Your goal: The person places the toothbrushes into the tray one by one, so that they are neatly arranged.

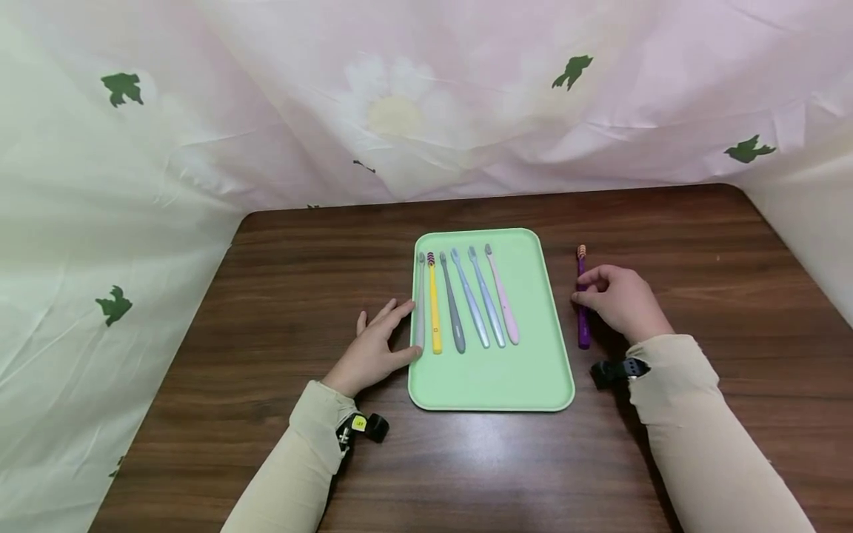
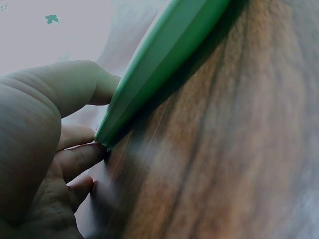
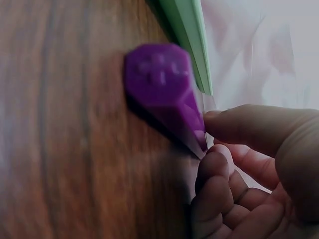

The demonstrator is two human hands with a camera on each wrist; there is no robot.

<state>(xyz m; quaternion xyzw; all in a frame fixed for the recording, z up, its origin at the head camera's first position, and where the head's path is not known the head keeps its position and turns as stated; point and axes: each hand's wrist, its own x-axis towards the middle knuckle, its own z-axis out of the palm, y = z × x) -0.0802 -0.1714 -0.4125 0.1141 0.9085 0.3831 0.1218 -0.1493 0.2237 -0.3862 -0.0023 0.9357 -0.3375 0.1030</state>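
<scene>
A purple toothbrush [image 1: 583, 326] lies on the table to the right of a light green tray [image 1: 493, 389], bristle head toward the back. My right hand [image 1: 620, 300] pinches its handle between thumb and fingers; the right wrist view shows the handle's purple end [image 3: 158, 74] close up. At the tray's left rim, my left hand [image 1: 373, 355] rests with spread fingers and thumb touching the edge. Side by side in the tray lie a pale grey toothbrush [image 1: 420, 296], a yellow toothbrush [image 1: 435, 311], a dark grey toothbrush [image 1: 455, 314], two blue toothbrushes [image 1: 474, 307] and a pink toothbrush [image 1: 504, 303].
The brown wooden table [image 1: 300, 266] extends around the tray on all sides. A pale floral cloth [image 1: 266, 111] hangs behind the table and along its left and right sides. Each wrist wears a small black camera on a strap.
</scene>
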